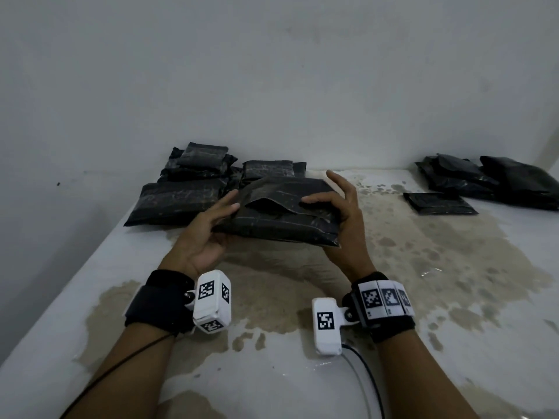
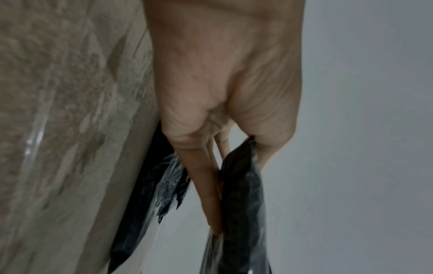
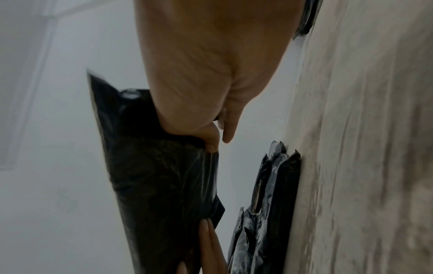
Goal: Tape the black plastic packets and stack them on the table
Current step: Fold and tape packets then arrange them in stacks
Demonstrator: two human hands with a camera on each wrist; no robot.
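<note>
Hands first: my left hand [image 1: 208,234] holds the left edge of the black packet [image 1: 281,216], fingers fairly straight along it, thumb underneath. My right hand [image 1: 338,213] grips the right edge, thumb on top pressing near the loose flap [image 1: 272,204]. It's held just above the table [image 1: 302,297], in front of the pile of packets [image 1: 193,182]. Worry is that flap; it's unsealed and sticking up, so if I ease the thumb off it could spring open. Slick plastic could slide out too. Further right sit more packets [image 1: 484,182]. No tape visible anywhere.
</note>
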